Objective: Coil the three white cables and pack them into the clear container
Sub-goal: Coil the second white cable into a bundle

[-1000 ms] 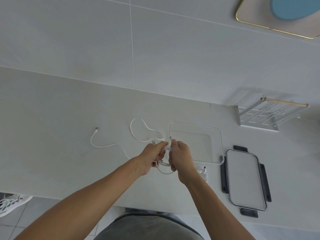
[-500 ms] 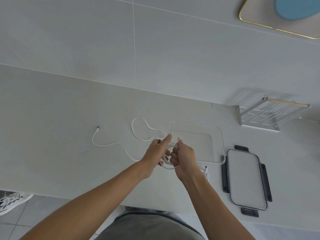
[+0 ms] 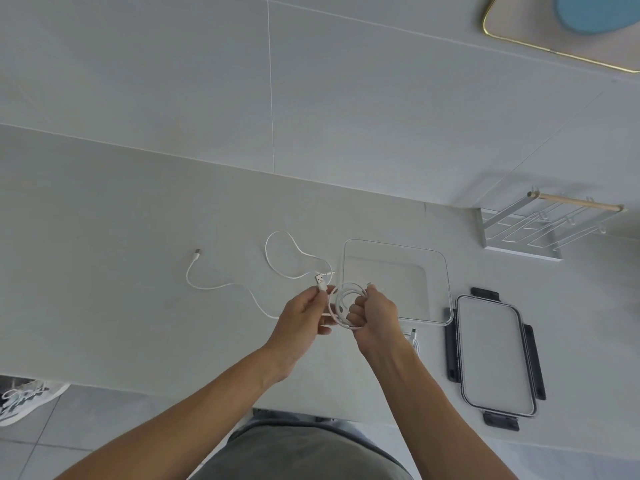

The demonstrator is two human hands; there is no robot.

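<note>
White coiled cable point(image 3: 341, 304) hangs over the desk point(image 3: 104, 237) beside the clear container point(image 3: 446, 271), right hand point(image 3: 375, 315) fingers curled through its loops, left hand point(image 3: 304, 315) pinching its plug point(image 3: 320, 281).

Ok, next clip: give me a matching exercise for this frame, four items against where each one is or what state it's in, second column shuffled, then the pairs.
Items
1. coiled cable
2. loose cable
3. clear container
4. lid

Places or states
A. open on the counter, nothing inside
B. flat on the counter, right of the container
C. held between the left hand and the right hand
D. strung out on the counter, left of the hands

Pairs: 1-C, 2-D, 3-A, 4-B
</note>
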